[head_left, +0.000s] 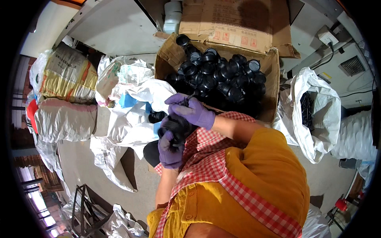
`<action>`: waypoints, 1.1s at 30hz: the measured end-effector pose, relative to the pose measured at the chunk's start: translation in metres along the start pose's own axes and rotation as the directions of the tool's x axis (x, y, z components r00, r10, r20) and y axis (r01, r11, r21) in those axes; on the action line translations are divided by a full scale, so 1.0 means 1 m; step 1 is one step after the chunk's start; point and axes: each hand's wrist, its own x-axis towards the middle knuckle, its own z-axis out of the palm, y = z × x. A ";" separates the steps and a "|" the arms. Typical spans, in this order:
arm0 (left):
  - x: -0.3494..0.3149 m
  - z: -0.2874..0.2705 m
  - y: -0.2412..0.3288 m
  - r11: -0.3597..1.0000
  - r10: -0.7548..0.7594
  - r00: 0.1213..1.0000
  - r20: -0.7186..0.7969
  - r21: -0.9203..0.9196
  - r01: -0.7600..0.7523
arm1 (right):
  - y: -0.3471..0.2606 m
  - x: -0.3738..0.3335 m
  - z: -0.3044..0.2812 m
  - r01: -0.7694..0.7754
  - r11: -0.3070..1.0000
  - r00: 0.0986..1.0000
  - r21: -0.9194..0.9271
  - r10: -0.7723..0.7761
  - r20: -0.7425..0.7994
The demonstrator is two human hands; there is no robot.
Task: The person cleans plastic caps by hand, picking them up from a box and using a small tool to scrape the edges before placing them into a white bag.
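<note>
Both my hands wear purple gloves and meet around a bunched stack of black round plastic caps (179, 126) above my lap. My left hand (170, 152) is closed around the lower end of the stack, thumb along its side. At the upper end, my right hand (192, 111) grips the caps with bent fingers. How many caps I hold is hard to make out. Just beyond, a large open cardboard box (270, 85) is heaped with loose black caps (214, 73). On my left an open white sack (129, 123) has some black caps (156, 116) near its mouth.
To the right stands an open white woven sack (319, 115) with black pieces inside. Stuffed sacks (65, 119) are piled at the far left. A metal frame (87, 214) lies at lower left. A power socket with a cable (327, 37) is on the machine at upper right.
</note>
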 end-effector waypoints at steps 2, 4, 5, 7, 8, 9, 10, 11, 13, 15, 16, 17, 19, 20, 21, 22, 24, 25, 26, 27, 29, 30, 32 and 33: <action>0.004 -0.028 -0.027 0.747 0.295 0.936 0.191 0.565 -0.350 | 0.012 0.004 -0.021 0.091 0.977 0.996 -0.191 -0.094 -0.006; 0.010 -0.016 -0.016 0.901 0.164 0.970 0.181 0.373 -0.222 | 0.024 0.004 -0.041 0.106 0.957 0.994 -0.270 -0.112 -0.007; 0.011 -0.009 -0.014 0.990 0.057 0.987 0.149 0.116 -0.075 | 0.025 0.004 -0.047 0.081 0.964 0.996 -0.255 -0.085 -0.004; 0.011 -0.008 -0.019 0.996 0.009 0.989 0.149 0.089 -0.022 | 0.030 0.003 -0.054 0.037 0.982 0.999 -0.187 -0.043 -0.028; 0.013 -0.007 -0.023 0.996 -0.024 0.988 0.151 0.083 0.011 | 0.032 0.002 -0.057 0.058 0.982 0.998 -0.178 -0.060 -0.002; 0.014 -0.006 -0.025 0.997 -0.070 0.987 0.145 0.044 0.064 | 0.034 -0.001 -0.062 0.080 0.983 0.997 -0.168 -0.077 0.024; 0.014 -0.005 -0.025 0.985 -0.162 0.976 0.145 -0.040 0.169 | 0.035 -0.003 -0.066 0.101 0.982 0.994 -0.158 -0.094 0.050; 0.014 -0.001 -0.023 0.954 -0.253 0.957 0.144 -0.126 0.272 | 0.031 -0.007 -0.068 0.098 0.968 0.995 -0.230 -0.091 0.043; 0.017 0.009 -0.014 0.956 -0.216 0.961 0.174 0.237 0.172 | 0.029 -0.012 -0.068 0.087 0.920 0.995 -0.382 -0.095 -0.004; 0.018 0.028 -0.005 0.722 0.005 0.963 0.268 0.666 -0.189 | 0.037 -0.012 -0.069 0.095 0.848 0.987 -0.522 -0.150 -0.064; 0.016 0.037 0.008 0.489 0.096 0.918 0.384 0.785 -0.379 | 0.035 -0.016 -0.083 -0.050 0.227 0.947 -0.973 -0.297 -0.118; 0.013 0.049 0.025 0.370 0.074 0.864 0.497 0.791 -0.487 | 0.053 -0.014 -0.118 -0.222 0.399 0.883 -0.890 -0.305 -0.357; 0.020 0.027 0.031 0.408 0.135 0.889 0.438 0.793 -0.452 | 0.045 -0.020 -0.163 -0.308 0.375 0.774 -0.874 -0.436 -0.459; 0.025 0.012 0.035 0.427 0.161 0.901 0.403 0.794 -0.432 | 0.043 -0.025 -0.179 -0.288 0.410 0.722 -0.866 -0.501 -0.477; 0.033 -0.007 0.035 0.570 0.194 0.951 0.240 0.762 -0.308 | 0.041 -0.025 -0.187 -0.424 0.460 0.610 -0.780 -0.491 -0.621; 0.047 -0.030 0.029 0.703 0.203 0.976 0.075 0.683 -0.199 | 0.058 -0.024 -0.216 -0.424 0.709 0.456 -0.564 -0.371 -0.809; 0.071 -0.092 0.015 0.792 0.065 0.982 -0.179 0.608 0.059 | 0.091 -0.027 -0.269 -0.416 0.782 0.315 -0.464 -0.355 -0.880; 0.075 -0.109 0.011 0.452 0.012 0.988 -0.152 0.882 0.130 | 0.102 -0.032 -0.296 -0.396 0.780 0.275 -0.484 -0.402 -0.873; 0.072 -0.098 0.006 0.044 0.045 0.984 -0.170 0.985 0.168 | 0.107 -0.036 -0.315 -0.377 0.771 0.262 -0.513 -0.443 -0.857; 0.063 -0.087 0.001 0.031 0.004 0.975 -0.220 0.975 0.220 | 0.078 -0.034 -0.291 -0.320 0.797 0.348 -0.512 -0.404 -0.846; 0.055 -0.081 -0.008 0.124 -0.074 0.982 -0.176 0.975 0.185 | 0.074 -0.018 -0.296 -0.322 0.821 0.326 -0.472 -0.372 -0.869; 0.055 -0.078 -0.016 0.219 -0.084 0.991 -0.101 0.969 0.117 | 0.066 -0.014 -0.300 -0.323 0.830 0.304 -0.455 -0.364 -0.880; 0.063 -0.073 -0.021 0.498 -0.268 0.962 0.040 0.861 0.103 | 0.053 -0.007 -0.305 -0.484 0.725 0.343 -0.491 -0.358 -0.868; 0.061 -0.065 -0.022 0.486 -0.224 0.974 0.042 0.871 0.074 | 0.047 -0.005 -0.306 -0.558 0.661 0.359 -0.502 -0.353 -0.864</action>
